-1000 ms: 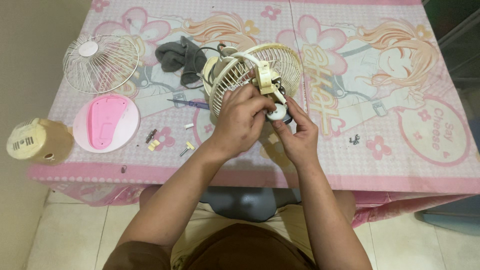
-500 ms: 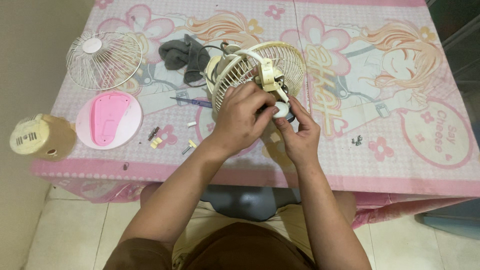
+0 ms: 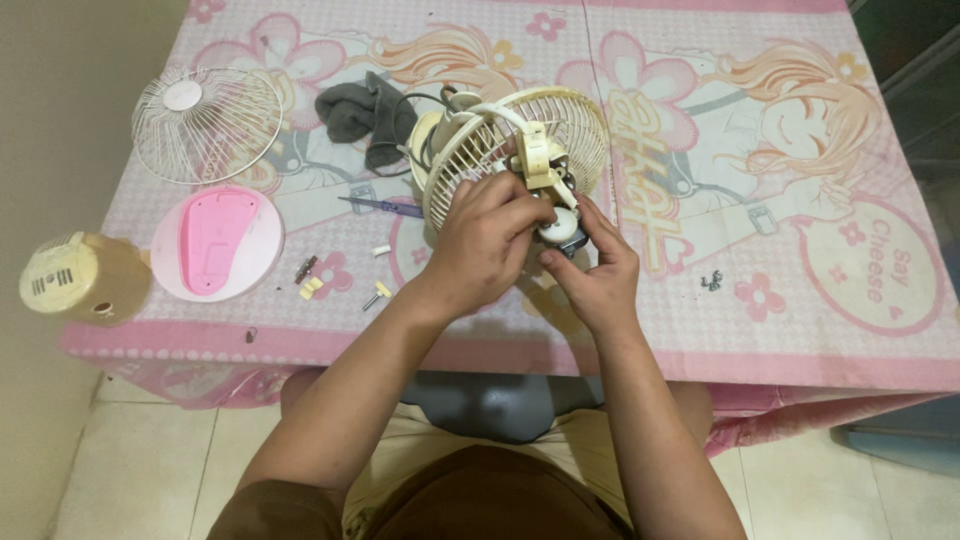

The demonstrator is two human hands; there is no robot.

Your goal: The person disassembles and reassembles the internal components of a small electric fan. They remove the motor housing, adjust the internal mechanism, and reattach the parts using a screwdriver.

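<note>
Near the middle of the pink cartoon-print tablecloth (image 3: 800, 300) lies a cream fan cage (image 3: 520, 150), tipped on its side with its ribs fanning toward twelve o'clock. Both hands meet at its six o'clock edge, on the small motor assembly (image 3: 553, 225) fixed to the cage's back. The left hand (image 3: 485, 240) is curled over the ribs, fingers bent tight and pinching the cream bracket above the motor; the right hand (image 3: 590, 270) cups the motor from below, thumb and forefinger closed narrowly on its pale round end. At nine o'clock from the cage, well apart, a loose white wire grille (image 3: 207, 122) lies flat, and below it a pink round base plate (image 3: 217, 243). Further toward nine, at the table's edge, rests a cream motor cover (image 3: 80, 278). A grey cloth (image 3: 365, 112) is bunched at ten o'clock just beside the cage, a thin screwdriver (image 3: 385, 205) lies near the left wrist, and small screws and plastic bits (image 3: 312, 280) are scattered at eight o'clock
</note>
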